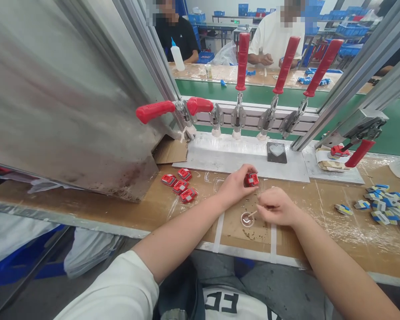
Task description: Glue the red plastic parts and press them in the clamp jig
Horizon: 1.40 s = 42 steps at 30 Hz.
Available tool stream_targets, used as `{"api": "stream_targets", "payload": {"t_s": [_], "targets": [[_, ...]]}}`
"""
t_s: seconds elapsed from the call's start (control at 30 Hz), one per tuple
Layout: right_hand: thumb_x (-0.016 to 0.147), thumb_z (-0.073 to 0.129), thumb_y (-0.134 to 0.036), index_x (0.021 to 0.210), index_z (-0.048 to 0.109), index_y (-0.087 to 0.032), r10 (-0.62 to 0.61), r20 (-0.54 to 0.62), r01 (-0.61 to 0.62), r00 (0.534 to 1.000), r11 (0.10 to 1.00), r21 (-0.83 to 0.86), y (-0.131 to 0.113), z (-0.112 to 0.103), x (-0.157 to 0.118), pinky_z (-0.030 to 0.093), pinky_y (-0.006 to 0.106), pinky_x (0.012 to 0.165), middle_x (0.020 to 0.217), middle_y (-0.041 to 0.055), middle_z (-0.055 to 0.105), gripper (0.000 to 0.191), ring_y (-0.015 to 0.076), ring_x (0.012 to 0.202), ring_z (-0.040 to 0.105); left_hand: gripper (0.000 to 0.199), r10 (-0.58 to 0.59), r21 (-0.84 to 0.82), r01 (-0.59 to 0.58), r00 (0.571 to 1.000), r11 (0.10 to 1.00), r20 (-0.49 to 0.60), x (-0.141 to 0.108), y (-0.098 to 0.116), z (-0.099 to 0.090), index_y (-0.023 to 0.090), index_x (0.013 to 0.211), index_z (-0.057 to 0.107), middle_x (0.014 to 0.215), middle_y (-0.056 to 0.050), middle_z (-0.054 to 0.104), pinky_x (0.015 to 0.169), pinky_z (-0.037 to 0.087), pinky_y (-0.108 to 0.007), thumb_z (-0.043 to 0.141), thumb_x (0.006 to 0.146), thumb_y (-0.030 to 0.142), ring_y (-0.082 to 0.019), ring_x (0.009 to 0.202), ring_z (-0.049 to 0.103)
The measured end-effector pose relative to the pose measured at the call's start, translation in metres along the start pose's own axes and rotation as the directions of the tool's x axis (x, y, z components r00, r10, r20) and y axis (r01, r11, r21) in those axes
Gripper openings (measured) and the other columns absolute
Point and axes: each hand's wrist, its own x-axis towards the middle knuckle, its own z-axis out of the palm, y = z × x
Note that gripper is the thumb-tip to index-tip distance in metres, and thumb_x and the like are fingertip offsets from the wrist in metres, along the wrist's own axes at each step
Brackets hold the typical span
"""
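Observation:
My left hand point(236, 186) is closed round a small red plastic part point(252, 179) with a grey patch on its face, raised a little over the bench. In my right hand point(276, 206) I pinch a thin wooden stick point(252, 214). Its tip dips into a small round dish point(247, 219) of clear liquid on the cardboard-covered bench. To the left of my left hand lies a loose group of similar red parts point(180, 186). The fingers of my right hand partly cover the stick's upper end.
Toggle clamps with red handles point(242, 62) stand behind a metal plate point(226, 155). A dark square block point(276, 152) lies on that plate. Blue, white and yellow parts point(386, 206) are heaped at right. Across the green barrier, two people sit near a squeeze bottle point(178, 58).

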Motion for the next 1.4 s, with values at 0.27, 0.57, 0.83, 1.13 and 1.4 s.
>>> {"api": "stream_targets", "payload": {"t_s": [0.27, 0.57, 0.83, 1.13, 1.4], "targets": [[0.087, 0.054, -0.020, 0.060, 0.027, -0.022, -0.008, 0.168, 0.015, 0.986, 0.999, -0.042, 0.002, 0.007, 0.001, 0.021, 0.029, 0.055, 0.055, -0.0065, 0.027, 0.039, 0.0111, 0.052, 0.024, 0.049, 0.002, -0.056, -0.002, 1.000, 0.998, -0.003, 0.001, -0.002, -0.001, 0.026, 0.118, 0.055, 0.115, -0.001, 0.069, 0.084, 0.054, -0.030, 0.079, 0.076, 0.017, -0.017, 0.090, 0.069], [0.095, 0.056, -0.035, 0.059, 0.036, -0.022, 0.381, -0.569, -0.350, 0.729, 0.921, 0.168, 0.016, -0.007, 0.002, 0.028, 0.028, 0.053, 0.056, -0.0034, 0.037, 0.044, 0.0125, 0.054, 0.034, 0.050, -0.006, -0.114, 0.014, 0.997, 0.993, 0.071, -0.003, 0.003, 0.001, 0.027, 0.121, 0.056, 0.109, 0.001, 0.070, 0.073, 0.052, -0.026, 0.080, 0.078, 0.021, -0.013, 0.078, 0.065], [0.096, 0.058, -0.042, 0.060, 0.041, -0.022, 0.441, -0.577, -0.420, 0.687, 0.890, 0.179, 0.026, -0.006, 0.003, 0.028, 0.028, 0.053, 0.056, -0.0039, 0.036, 0.045, 0.0126, 0.055, 0.033, 0.050, -0.016, -0.107, 0.026, 0.995, 0.994, 0.096, -0.005, 0.005, 0.001, 0.028, 0.122, 0.056, 0.106, 0.002, 0.070, 0.071, 0.051, -0.025, 0.079, 0.078, 0.020, -0.013, 0.076, 0.065], [0.090, 0.058, -0.034, 0.057, 0.038, -0.022, 0.408, -0.548, -0.393, 0.730, 0.907, 0.152, 0.025, -0.006, 0.004, 0.030, 0.027, 0.053, 0.055, -0.0036, 0.037, 0.041, 0.0119, 0.054, 0.034, 0.050, 0.001, -0.081, 0.003, 0.999, 0.997, 0.053, -0.004, 0.003, 0.000, 0.027, 0.122, 0.057, 0.109, 0.001, 0.069, 0.075, 0.051, -0.026, 0.079, 0.079, 0.021, -0.014, 0.082, 0.066], [0.088, 0.056, -0.028, 0.056, 0.031, -0.022, 0.340, -0.587, -0.400, 0.735, 0.916, 0.029, 0.018, -0.009, 0.004, 0.023, 0.028, 0.052, 0.054, -0.0048, 0.029, 0.042, 0.0107, 0.052, 0.028, 0.047, 0.038, 0.019, -0.038, 0.999, 0.999, 0.008, -0.004, 0.003, -0.001, 0.027, 0.123, 0.056, 0.112, 0.000, 0.071, 0.083, 0.053, -0.030, 0.075, 0.081, 0.019, -0.018, 0.092, 0.069]]}}
